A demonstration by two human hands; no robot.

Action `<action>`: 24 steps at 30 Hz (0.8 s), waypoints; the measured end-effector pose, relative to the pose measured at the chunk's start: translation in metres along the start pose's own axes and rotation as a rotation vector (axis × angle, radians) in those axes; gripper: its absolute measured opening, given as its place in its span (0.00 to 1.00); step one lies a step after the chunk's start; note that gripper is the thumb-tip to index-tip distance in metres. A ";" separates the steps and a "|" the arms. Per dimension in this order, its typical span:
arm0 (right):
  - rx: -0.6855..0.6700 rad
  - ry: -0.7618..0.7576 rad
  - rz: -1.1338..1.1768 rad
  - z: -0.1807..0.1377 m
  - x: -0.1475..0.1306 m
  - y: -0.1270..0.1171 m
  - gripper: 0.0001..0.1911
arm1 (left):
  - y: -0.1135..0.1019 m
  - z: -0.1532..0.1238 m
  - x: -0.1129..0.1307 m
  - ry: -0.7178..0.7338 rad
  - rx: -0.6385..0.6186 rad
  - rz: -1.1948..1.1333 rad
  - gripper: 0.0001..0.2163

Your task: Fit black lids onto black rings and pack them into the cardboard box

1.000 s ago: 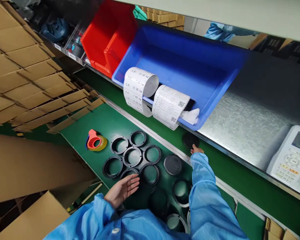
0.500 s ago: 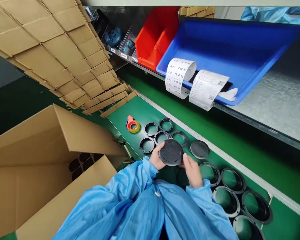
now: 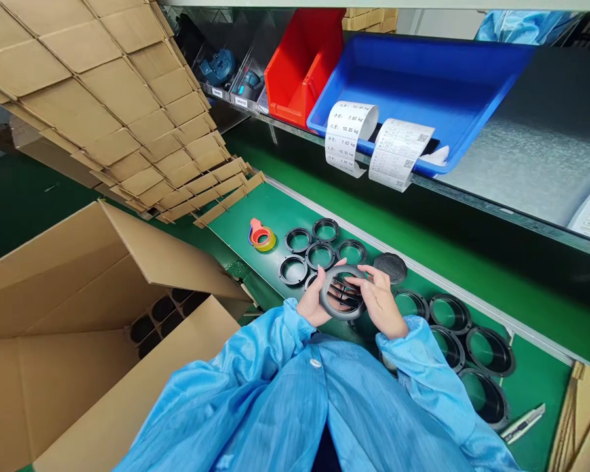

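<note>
A black round vent (image 3: 337, 303) with slats across its opening is held above the bench in both my hands. My left hand (image 3: 313, 303) wraps its left side, fingers partly hidden behind it. Closed on its right edge is my right hand (image 3: 382, 305), with fingertips at the upper part of the opening. Just beyond the right hand, a black round cap (image 3: 391, 267) lies flat. Several smaller black rings (image 3: 320, 255) sit to the left, one partly hidden by my left hand. Larger black ring-shaped parts (image 3: 491, 352) stand to the right.
A red tape dispenser (image 3: 261, 236) lies on the green bench (image 3: 240, 210). An open carton (image 3: 78, 367) with dividers stands left, near stacked cardboard dividers (image 3: 128, 98). On the shelf are a red bin (image 3: 299, 72) and a blue tray (image 3: 423, 85) with label strips. A utility knife (image 3: 524, 423) lies right.
The piece in my hands showed a closed disc face before; now a ring with slats faces up. My right hand has moved up onto its edge. The view has shifted, bringing the knife into sight.
</note>
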State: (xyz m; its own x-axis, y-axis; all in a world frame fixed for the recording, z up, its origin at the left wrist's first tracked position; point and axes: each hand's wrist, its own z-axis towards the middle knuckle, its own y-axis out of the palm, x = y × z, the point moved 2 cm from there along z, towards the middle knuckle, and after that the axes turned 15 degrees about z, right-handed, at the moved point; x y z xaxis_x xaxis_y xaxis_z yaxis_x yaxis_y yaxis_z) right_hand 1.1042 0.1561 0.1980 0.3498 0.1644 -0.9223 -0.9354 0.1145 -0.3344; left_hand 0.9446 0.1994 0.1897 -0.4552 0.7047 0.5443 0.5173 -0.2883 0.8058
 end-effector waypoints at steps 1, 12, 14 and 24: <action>0.012 0.025 0.051 -0.001 -0.002 -0.001 0.30 | 0.001 -0.001 0.000 0.005 -0.011 -0.006 0.31; 0.129 0.300 0.353 -0.020 0.003 0.001 0.34 | 0.010 -0.007 0.000 -0.128 0.068 -0.081 0.34; 0.132 0.307 0.340 -0.023 0.007 0.002 0.35 | 0.009 -0.006 -0.001 -0.154 0.094 -0.087 0.34; -0.158 -0.111 -0.175 -0.063 0.019 0.044 0.30 | -0.021 -0.009 -0.020 -0.289 0.314 -0.061 0.32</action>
State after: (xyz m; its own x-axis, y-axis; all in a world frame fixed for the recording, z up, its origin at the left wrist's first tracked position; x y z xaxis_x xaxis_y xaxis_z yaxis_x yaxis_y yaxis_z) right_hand 1.0662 0.1023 0.1530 0.5027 0.2628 -0.8235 -0.8532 -0.0027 -0.5216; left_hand 0.9364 0.1851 0.1638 -0.2930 0.8799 0.3741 0.7116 -0.0606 0.7000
